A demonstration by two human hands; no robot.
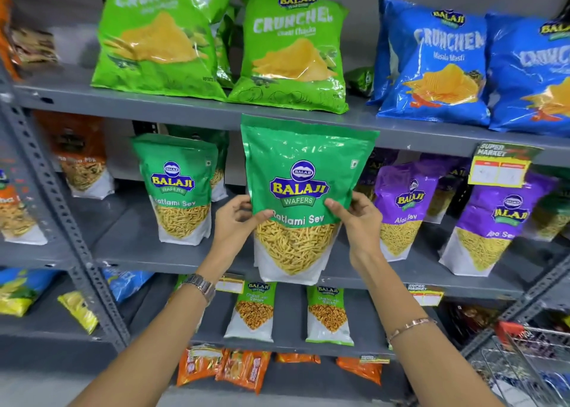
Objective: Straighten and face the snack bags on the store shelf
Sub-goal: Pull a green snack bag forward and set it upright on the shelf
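Centrally, my left hand (236, 218) and right hand (359, 218) grip the Ratlami Sev bag (303, 197) by its sides, upright at the middle shelf's (160, 260) front edge; its base hides that edge, fingers behind unseen.

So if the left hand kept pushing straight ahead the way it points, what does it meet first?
The left hand already grips the Ratlami Sev bag. Pushed on into the shelf, it would probably meet the bare shelf board beside the second Ratlami Sev bag; depth is unclear.

Head view, close, facing shelves (185, 104), angled down
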